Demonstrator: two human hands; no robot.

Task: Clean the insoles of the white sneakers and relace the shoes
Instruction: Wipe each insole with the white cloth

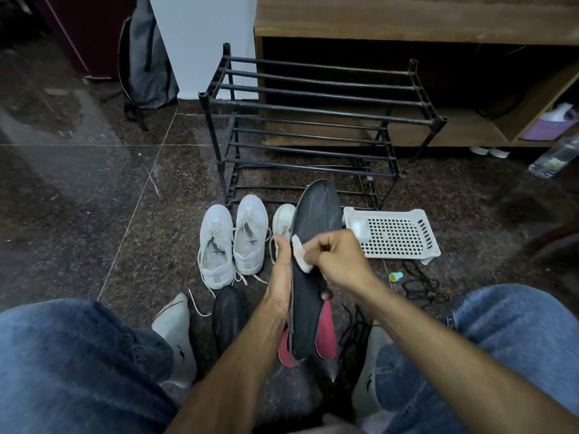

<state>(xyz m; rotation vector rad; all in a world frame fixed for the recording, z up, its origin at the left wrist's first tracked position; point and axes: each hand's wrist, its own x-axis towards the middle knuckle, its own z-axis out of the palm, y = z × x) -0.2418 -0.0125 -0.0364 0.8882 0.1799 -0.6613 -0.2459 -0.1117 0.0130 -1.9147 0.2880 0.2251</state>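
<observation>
White wipe [301,254], folded small, is pinched in my right hand [340,256], whose fingers are curled closed on it and press it against the upper face of the dark insole [310,277]. My left hand [280,277] is closed along the insole's left edge at mid-length, thumb up the side, holding it tilted with the toe end raised toward the shoe rack [313,120] and the heel end down between my knees.

Handling, as I judge it: the insole is light, thin and flexible, foam-backed, and will bow under wiping pressure unless supported from behind. The mid-length edge grip is sound; a palm flat under the wiped area would be firmer. The surface appears matte and not slippery. The wipe is soft and looks easily torn.

Outward: a second dark insole [228,314] lies on the floor just left of my left forearm; two red insoles [326,336] lie beneath the held one. The white sneakers [233,242] stand side by side beyond, laces loose. A third white shoe [283,222] is partly hidden behind the held insole. A white basket [404,233] sits to the right, well clear.
</observation>
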